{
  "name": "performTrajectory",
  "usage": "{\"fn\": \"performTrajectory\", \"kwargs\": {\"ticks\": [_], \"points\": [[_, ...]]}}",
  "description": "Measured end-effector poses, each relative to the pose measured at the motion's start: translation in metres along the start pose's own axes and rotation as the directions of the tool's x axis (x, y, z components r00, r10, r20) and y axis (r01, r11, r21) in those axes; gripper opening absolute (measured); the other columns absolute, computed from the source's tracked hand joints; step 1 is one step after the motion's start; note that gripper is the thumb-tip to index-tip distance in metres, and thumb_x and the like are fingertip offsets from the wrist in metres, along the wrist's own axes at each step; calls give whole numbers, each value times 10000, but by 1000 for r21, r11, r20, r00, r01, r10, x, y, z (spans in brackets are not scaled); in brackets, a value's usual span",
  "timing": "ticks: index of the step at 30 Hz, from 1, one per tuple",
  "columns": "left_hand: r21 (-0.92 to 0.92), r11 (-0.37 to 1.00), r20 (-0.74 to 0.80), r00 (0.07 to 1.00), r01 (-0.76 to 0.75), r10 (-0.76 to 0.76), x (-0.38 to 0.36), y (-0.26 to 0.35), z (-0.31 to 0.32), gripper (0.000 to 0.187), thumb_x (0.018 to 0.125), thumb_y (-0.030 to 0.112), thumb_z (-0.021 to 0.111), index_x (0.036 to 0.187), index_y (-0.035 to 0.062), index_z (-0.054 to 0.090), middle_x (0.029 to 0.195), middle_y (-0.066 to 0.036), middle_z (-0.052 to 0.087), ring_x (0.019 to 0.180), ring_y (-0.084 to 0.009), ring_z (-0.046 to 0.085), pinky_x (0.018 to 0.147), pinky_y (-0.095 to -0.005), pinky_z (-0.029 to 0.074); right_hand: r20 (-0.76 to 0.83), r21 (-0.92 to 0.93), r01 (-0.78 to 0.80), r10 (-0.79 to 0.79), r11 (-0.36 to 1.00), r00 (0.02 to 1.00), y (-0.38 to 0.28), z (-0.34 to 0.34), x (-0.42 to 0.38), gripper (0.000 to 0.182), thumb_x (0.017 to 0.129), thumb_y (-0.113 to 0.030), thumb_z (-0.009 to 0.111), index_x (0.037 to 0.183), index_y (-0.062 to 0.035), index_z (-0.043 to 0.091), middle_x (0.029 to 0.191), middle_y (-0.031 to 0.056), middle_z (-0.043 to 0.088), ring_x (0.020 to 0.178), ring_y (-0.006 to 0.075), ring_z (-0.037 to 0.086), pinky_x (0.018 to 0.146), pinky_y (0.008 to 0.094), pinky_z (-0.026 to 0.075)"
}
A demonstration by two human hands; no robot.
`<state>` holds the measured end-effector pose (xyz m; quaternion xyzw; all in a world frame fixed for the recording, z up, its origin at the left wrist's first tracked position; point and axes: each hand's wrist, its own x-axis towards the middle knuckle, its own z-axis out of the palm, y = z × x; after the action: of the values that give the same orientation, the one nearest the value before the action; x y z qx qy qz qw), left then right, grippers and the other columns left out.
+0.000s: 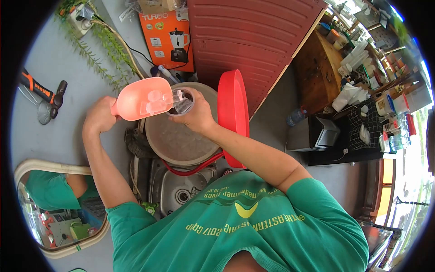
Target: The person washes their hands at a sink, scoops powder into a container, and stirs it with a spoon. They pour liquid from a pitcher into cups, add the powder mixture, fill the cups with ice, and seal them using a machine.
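My left hand (100, 114) is closed round the handle of a pink plastic ice scoop (131, 93). Several clear ice cubes (155, 103) lie in the scoop, some right at its lip. The lip is tilted over the mouth of a clear cup (185, 103), and ice sits inside that cup. My right hand (199, 113) wraps round the cup from the right. Both are above a large round tub (156, 140) holding what looks like pale ice. A red round lid (233, 118) stands on edge beside the tub, near my right forearm.
A metal sink (170, 186) lies between the tub and my body. Behind stand an orange blender box (167, 43) and a dark red ribbed panel (244, 41). A hammer (45, 93) and a framed mirror (59, 165) hang at left. Cluttered counters (321, 68) stand at right.
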<state>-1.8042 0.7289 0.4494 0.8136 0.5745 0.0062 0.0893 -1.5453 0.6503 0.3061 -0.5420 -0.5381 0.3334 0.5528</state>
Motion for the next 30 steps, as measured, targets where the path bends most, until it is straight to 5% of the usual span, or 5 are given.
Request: {"fn": "performTrajectory", "kwargs": {"ticks": [10,14,19,25,30], "points": [[-437,900,-46,999,3,-26,7,-46,51,53,752,14,624,781,-2,665,651,-143,622,583,-212,581,578,-377,472,-135,39,118,-111,992,985,-7,-7,-3,748,584,-168,919,1243,-61,582,1216,109,600,1193,284,551,1035,397,462],[44,976,-36,976,-214,216,23,-42,148,140,789,61,662,905,13,724,891,-207,730,845,-374,712,743,-468,553,-65,94,35,-29,995,997,-28,-26,3,820,607,-161,953,1306,-28,545,1215,95,636,1145,209,616,1018,334,488],[-25,999,215,975,-49,53,42,2,260,382,743,154,791,1094,33,704,1100,-216,711,1020,-403,680,912,-483,537,-4,303,118,-123,946,992,-81,-66,8,719,643,-119,937,1253,15,581,1156,76,676,1085,154,639,985,313,507],[-703,667,-238,965,-247,106,54,114,344,509,843,216,763,1289,34,597,1080,-219,718,1046,-404,679,873,-466,527,-165,197,221,-190,955,968,-116,-126,7,767,582,-188,952,1193,87,580,1091,138,698,1012,176,675,927,319,545],[-823,500,-253,962,-271,105,49,226,361,465,848,207,751,1256,30,616,1069,-213,719,1035,-388,684,866,-451,530,-316,22,201,-184,979,931,-117,-180,-4,713,599,-192,933,1161,95,600,1074,128,693,990,174,666,909,307,532]]}}
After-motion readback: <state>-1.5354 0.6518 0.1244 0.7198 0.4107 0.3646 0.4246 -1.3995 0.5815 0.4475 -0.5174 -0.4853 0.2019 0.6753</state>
